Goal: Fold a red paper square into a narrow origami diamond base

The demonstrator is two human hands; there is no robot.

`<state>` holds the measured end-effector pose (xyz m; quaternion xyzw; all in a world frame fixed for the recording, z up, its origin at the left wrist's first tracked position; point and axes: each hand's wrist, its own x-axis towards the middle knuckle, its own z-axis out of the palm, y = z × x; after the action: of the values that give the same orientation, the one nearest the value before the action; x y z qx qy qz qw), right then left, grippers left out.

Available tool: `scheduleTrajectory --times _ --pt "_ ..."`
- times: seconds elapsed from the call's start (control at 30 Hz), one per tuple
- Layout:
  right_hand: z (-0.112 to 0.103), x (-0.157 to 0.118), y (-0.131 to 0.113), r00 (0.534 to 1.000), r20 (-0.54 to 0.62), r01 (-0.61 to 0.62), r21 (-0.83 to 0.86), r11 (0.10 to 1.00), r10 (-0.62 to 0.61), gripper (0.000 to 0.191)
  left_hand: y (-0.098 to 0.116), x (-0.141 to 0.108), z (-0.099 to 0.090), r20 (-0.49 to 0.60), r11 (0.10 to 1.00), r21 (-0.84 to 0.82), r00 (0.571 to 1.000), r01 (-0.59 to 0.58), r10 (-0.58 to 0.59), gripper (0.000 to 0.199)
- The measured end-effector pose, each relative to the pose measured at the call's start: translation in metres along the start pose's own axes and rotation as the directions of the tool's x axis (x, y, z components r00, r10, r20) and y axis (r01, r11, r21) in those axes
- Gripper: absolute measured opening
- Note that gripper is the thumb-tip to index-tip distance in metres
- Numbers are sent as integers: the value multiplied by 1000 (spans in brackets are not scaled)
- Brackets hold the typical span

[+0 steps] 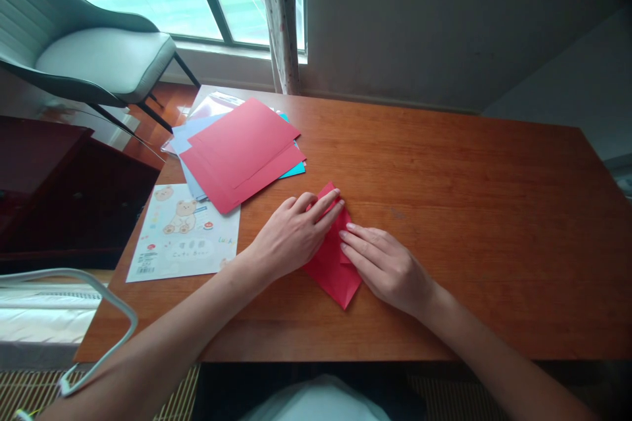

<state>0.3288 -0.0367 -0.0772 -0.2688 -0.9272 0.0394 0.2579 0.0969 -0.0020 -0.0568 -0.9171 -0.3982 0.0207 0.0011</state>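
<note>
A folded piece of red paper [336, 279] lies on the wooden table in front of me, one pointed end toward me and the other away. My left hand [295, 230] rests flat across its upper left part, fingers stretched out. From the right, my right hand [388, 266] lays its extended fingertips on the paper's right edge, by a small folded flap. Both palms face down, and neither hand grips the paper. Part of the folds is hidden under my fingers.
Left of the hands lies a stack of red sheets [241, 151] over pale blue and turquoise paper. A white sheet with bear drawings [185, 233] sits nearer me. A white cable [116, 299] loops past the table's left edge. Behind stand a chair [103, 56] and a window.
</note>
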Motion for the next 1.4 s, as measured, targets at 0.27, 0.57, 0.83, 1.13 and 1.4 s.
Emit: scheduleTrajectory --times 0.27,0.57,0.83,1.13,1.4 --pt "1 -1 2 1000 -5 -26 60 998 26 31 0 0 1 4 1000 -9 1000 6 -6 53" --pt "0 0 2 1000 4 -23 48 999 23 28 0 0 1 -5 1000 17 1000 -4 4 51" --pt "0 -1 2 1000 4 -23 31 999 22 27 0 0 -1 4 1000 24 1000 -13 13 48" --pt "2 -2 1 1000 -4 -26 45 999 26 29 1 0 -2 8 999 35 1000 12 -12 46" --pt "1 -2 2 1000 -3 -16 29 999 16 28 0 0 -2 6 999 48 1000 6 -6 47"
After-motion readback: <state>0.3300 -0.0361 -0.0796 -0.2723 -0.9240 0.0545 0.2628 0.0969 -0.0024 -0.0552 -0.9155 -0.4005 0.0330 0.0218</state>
